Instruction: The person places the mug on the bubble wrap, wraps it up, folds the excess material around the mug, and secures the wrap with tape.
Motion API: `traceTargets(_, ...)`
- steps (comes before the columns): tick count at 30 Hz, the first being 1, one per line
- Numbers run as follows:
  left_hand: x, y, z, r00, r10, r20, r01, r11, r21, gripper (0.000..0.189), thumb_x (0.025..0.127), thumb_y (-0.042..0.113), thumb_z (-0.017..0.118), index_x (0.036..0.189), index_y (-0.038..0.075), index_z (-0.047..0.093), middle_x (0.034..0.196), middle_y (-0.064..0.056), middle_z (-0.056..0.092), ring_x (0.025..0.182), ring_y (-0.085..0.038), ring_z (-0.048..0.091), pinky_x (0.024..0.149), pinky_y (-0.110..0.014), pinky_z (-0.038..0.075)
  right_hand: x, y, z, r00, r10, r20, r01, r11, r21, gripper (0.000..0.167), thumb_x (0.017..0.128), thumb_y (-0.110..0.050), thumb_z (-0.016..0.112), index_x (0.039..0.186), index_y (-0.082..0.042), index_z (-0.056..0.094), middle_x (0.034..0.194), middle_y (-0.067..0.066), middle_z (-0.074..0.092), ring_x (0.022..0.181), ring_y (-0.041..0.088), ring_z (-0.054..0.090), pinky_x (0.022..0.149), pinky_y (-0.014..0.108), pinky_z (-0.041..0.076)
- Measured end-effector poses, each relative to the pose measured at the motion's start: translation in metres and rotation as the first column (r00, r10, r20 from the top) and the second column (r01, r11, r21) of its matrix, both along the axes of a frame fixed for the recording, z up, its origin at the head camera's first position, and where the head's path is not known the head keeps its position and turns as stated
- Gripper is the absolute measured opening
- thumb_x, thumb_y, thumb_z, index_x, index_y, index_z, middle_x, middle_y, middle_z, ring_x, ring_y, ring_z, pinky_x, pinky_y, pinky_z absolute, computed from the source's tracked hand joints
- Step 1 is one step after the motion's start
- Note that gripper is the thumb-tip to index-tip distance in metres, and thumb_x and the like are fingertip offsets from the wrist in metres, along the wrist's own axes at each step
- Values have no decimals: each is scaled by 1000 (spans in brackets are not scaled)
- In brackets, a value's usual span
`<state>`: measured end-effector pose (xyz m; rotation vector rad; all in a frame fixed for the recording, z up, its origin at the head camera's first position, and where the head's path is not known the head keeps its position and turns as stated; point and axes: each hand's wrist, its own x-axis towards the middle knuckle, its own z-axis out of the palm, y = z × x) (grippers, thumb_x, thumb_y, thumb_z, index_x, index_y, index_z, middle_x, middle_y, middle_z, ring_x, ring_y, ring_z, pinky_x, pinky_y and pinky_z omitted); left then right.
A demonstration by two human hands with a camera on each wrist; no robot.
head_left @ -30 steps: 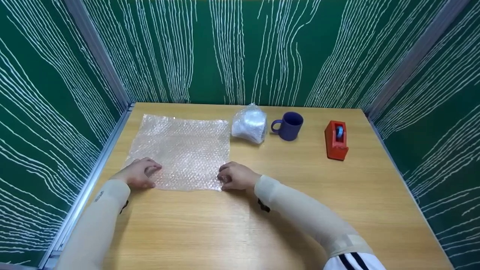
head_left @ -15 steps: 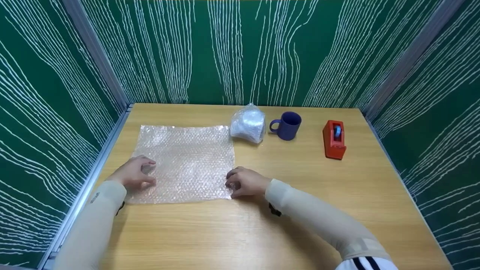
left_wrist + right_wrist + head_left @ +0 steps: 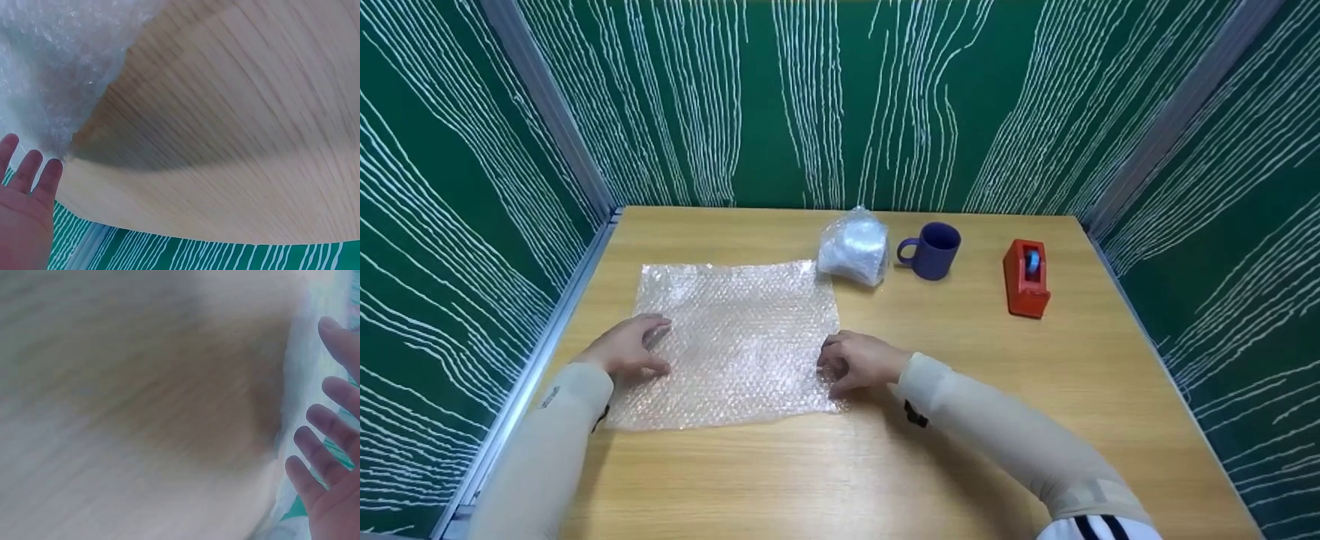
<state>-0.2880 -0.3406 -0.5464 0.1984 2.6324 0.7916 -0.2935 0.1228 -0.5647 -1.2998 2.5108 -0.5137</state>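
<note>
A clear sheet of bubble wrap (image 3: 742,337) lies flat on the left half of the table in the head view. Over its left edge is my left hand (image 3: 624,345), thumb and fingers apart; the left wrist view shows straight fingers (image 3: 47,177) beside the wrap. My right hand (image 3: 866,361) is at the sheet's right edge near the front corner, fingers bent slightly downward. Spread, relaxed fingers (image 3: 322,447) show in the right wrist view, with the wrap's pale edge behind them. Neither hand grips anything.
Behind the sheet's far right corner sits a bubble-wrapped bundle (image 3: 855,247). A dark purple mug (image 3: 937,253) stands upright to its right, handle pointing left. Farther right is a red tape dispenser (image 3: 1024,285) with a blue roll. Green, white-streaked walls (image 3: 765,112) enclose the wooden table (image 3: 960,360).
The bubble wrap has slid toward me and slightly right, its far edge now lower in the head view. My right hand has moved right and a little nearer; the left has shifted slightly left.
</note>
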Motion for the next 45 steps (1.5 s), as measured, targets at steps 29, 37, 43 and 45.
traceTargets(29, 2, 6, -3, 1000, 5, -7, -5, 997, -74, 91, 88, 37, 89, 162, 5, 47, 167, -26, 43, 157, -51, 34, 131, -69, 24, -21, -7, -8, 995, -103, 16, 103, 995, 1, 71, 82, -40, 94, 139, -8, 70, 156, 24, 57, 147, 45, 51, 127, 54, 40)
traceTargets(37, 1, 11, -8, 997, -11, -81, 4, 996, -90, 87, 91, 37, 87, 161, 3, 48, 171, -29, 35, 158, -55, 28, 129, -72, 26, -15, 5, -12, 997, -71, 14, 71, 997, -20, 68, 78, -41, 97, 135, -12, 72, 148, 18, 61, 137, 40, 56, 120, 52, 47)
traceTargets(43, 1, 14, -15, 993, -65, -101, 58, 996, -66, 86, 92, 37, 87, 160, 0, 49, 167, -30, 39, 156, -56, 32, 128, -71, 28, -9, 15, -13, 997, -77, 11, 77, 997, 4, 78, 78, -42, 97, 144, -11, 67, 149, 19, 62, 137, 38, 57, 119, 51, 48)
traceTargets(45, 2, 19, -16, 991, -87, -106, 80, 995, -63, 87, 92, 38, 87, 159, -1, 49, 165, -29, 43, 154, -56, 34, 127, -71, 30, -8, 19, -13, 996, -85, 15, 85, 996, 12, 82, 79, -42, 97, 147, -10, 65, 148, 19, 62, 136, 38, 57, 118, 51, 49)
